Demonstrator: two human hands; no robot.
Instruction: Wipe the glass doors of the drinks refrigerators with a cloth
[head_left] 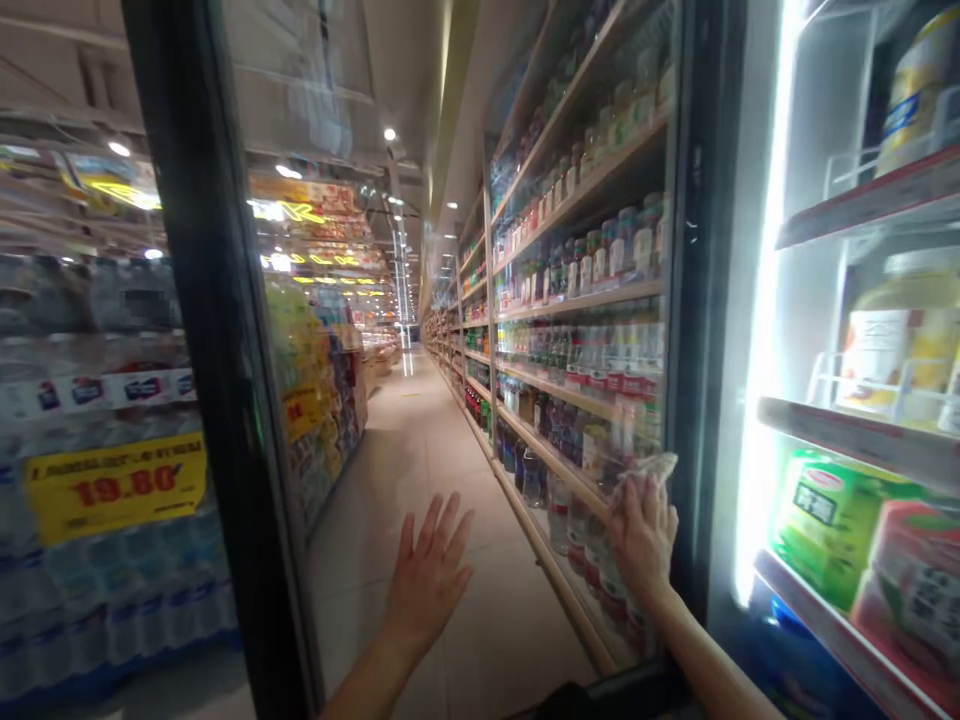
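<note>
In front of me stands a glass cooler door with a black frame (pixel 199 330); shelves of bottles and an aisle show in or through its pane. My right hand (pixel 643 530) presses a thin, pale wiping cloth (pixel 660 466) against the right part of the glass, beside the frame. Part of the cloth is hidden under the fingers. Lower and nearer the middle, my left hand (pixel 431 575) is open with its fingers spread, holding nothing. It is at the pane, but whether the palm touches the glass I cannot tell.
To the right is a lit cooler with shelves (pixel 862 435) of bottles, a green pack (pixel 832 525) and a pink pack (pixel 911 580). On the left, stacked bottled water (pixel 97 600) carries a yellow price sign (pixel 116 485). The tiled aisle floor (pixel 397 430) runs into the distance.
</note>
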